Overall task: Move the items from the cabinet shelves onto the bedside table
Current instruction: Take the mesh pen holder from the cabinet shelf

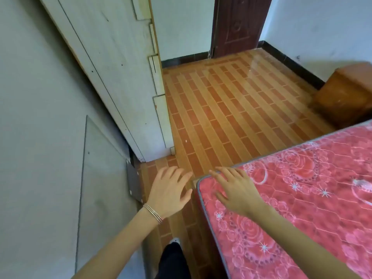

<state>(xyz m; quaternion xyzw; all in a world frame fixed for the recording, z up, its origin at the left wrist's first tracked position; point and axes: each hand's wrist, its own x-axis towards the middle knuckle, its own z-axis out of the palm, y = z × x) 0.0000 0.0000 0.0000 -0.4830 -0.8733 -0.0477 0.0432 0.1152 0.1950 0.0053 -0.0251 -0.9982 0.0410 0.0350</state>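
Both hands are empty: the left hand (169,190) hangs over the floor (231,109) with fingers spread, and the right hand (234,190) hovers, fingers loose, over the corner of the mattress (302,198), neither grip closed on anything. No items show; the cabinet (112,77) at left presents only closed white panels, so its shelves are hidden. The table (346,93) stands well apart, across the floor by the far wall. The main risk, I judge, is the narrow gap between cabinet and bed: a swinging door could strike the mattress corner or a knee, and carried items might clip that corner.
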